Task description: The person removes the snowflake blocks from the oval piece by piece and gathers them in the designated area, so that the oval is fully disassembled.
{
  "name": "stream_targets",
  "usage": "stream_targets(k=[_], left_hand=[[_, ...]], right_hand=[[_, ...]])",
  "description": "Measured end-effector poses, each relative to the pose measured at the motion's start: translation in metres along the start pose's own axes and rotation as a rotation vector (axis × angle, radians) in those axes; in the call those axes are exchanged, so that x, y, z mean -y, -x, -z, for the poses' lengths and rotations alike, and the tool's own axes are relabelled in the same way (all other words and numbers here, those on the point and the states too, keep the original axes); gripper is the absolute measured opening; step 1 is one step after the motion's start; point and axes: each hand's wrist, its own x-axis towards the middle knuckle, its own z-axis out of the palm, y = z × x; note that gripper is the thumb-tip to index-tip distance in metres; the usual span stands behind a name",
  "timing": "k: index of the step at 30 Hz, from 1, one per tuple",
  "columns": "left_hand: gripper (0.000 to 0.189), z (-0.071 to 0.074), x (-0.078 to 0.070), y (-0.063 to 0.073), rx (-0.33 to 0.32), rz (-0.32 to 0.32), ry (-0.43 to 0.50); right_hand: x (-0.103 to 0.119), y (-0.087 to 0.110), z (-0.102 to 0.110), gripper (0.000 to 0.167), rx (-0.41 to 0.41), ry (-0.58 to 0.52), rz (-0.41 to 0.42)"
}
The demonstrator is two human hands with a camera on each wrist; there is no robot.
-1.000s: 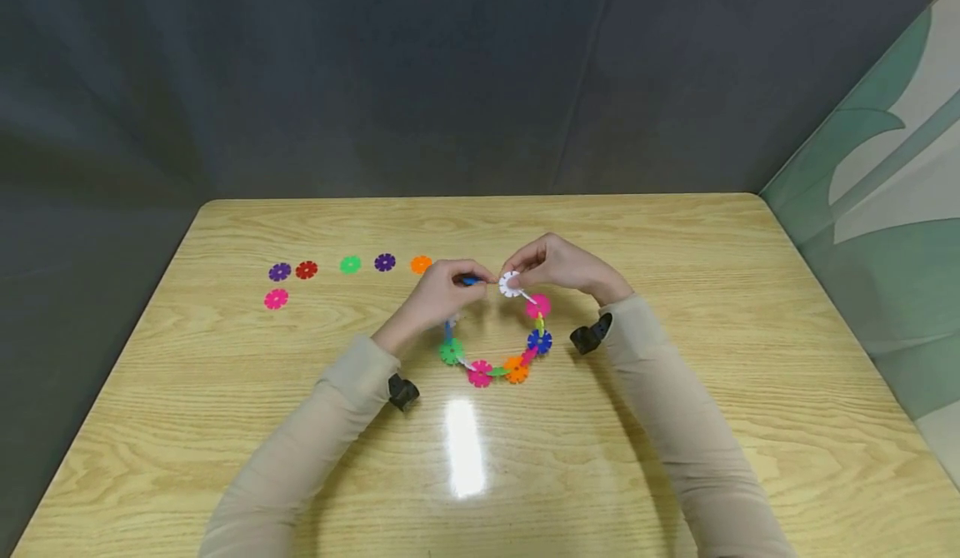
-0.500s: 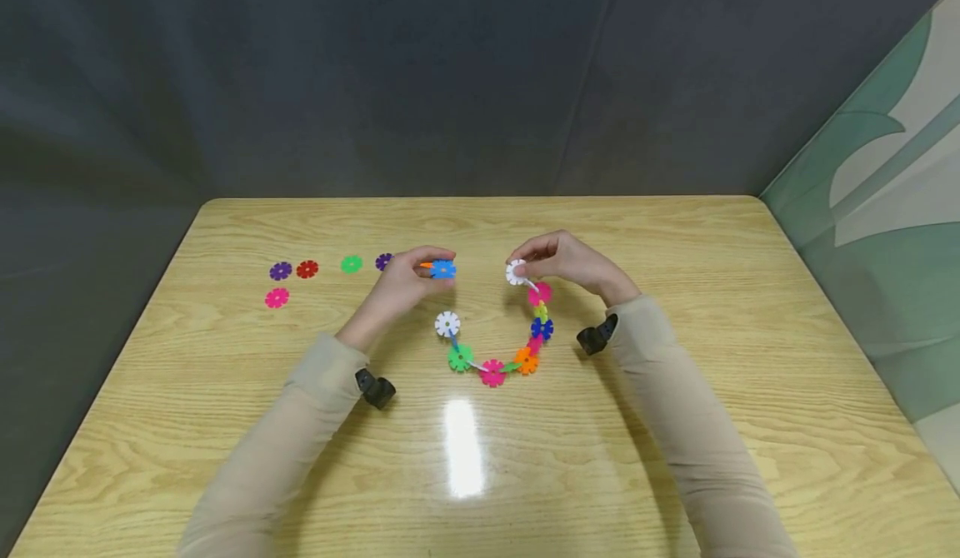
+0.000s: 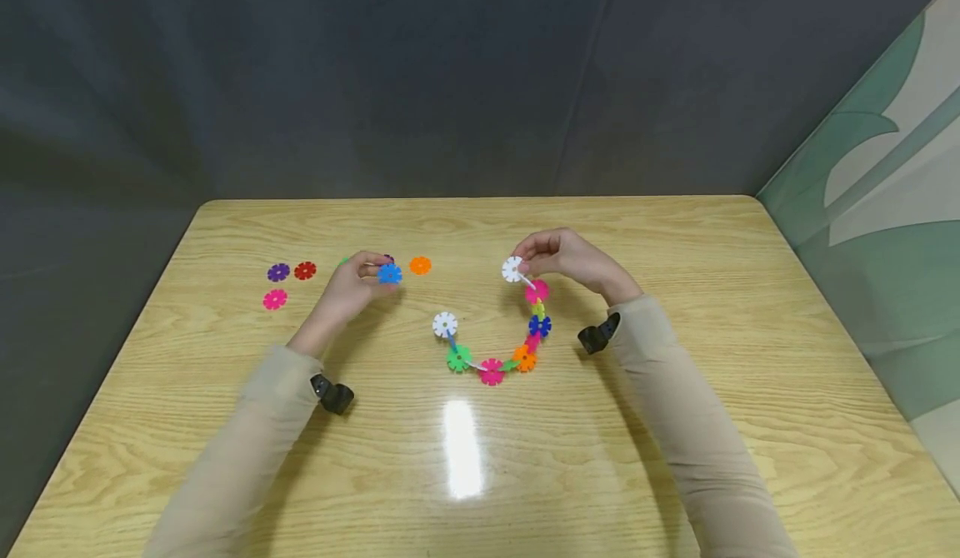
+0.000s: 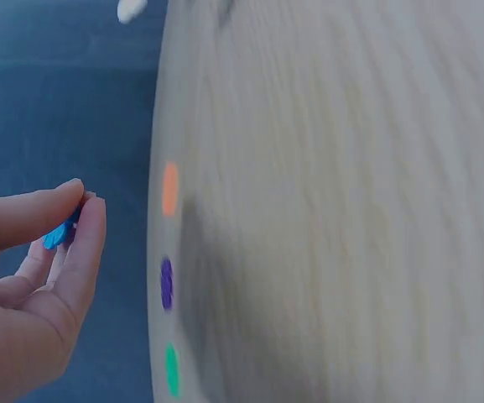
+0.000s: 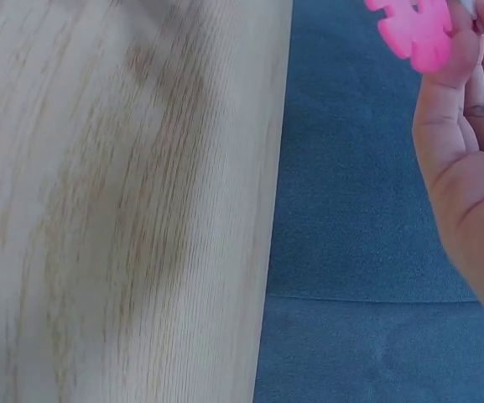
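Note:
In the head view my left hand (image 3: 347, 290) pinches a light blue notched plastic disc (image 3: 390, 273) between thumb and fingers, above the back left of the table. The left wrist view shows the same blue disc (image 4: 59, 235), partly covered by the fingers. My right hand (image 3: 573, 265) holds a white notched disc (image 3: 512, 270), one end of a chain of interlocked discs. From there the chain curves through pink (image 3: 537, 291), dark blue (image 3: 540, 326), orange (image 3: 525, 358) and green (image 3: 459, 359) discs to another white disc (image 3: 445, 325). A pink disc (image 5: 418, 34) hangs beside my right fingers.
Loose discs lie along the back left of the wooden table (image 3: 637, 458): orange (image 3: 421, 266), red (image 3: 305, 271), purple (image 3: 278, 272) and pink (image 3: 275, 299). My left hand partly hides a green and another purple one. A dark curtain (image 3: 450, 83) stands behind the table.
My left hand has moved left with the blue disc, away from my right hand, uncovering the chain's other white end and the loose orange disc. My right hand has risen slightly, still holding the white disc.

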Motion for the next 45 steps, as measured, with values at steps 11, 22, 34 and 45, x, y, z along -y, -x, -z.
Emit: stream_targets(k=[11, 22, 34, 45], left_hand=[[0.038, 0.039, 0.029, 0.011, -0.086, -0.014, -0.109], [0.039, 0.069, 0.049, 0.018, -0.172, -0.006, -0.164], [0.039, 0.077, 0.057, 0.018, -0.201, 0.102, -0.127], [0.039, 0.079, 0.059, 0.018, -0.227, 0.099, -0.176]], right_hand=[[0.001, 0.001, -0.001, 0.023, -0.015, 0.004, 0.0], [0.002, 0.001, 0.0, 0.024, -0.027, 0.029, -0.002], [0.002, 0.001, -0.001, 0.024, -0.028, 0.04, -0.002], [0.003, 0.0, -0.002, 0.023, -0.033, 0.039, -0.009]])
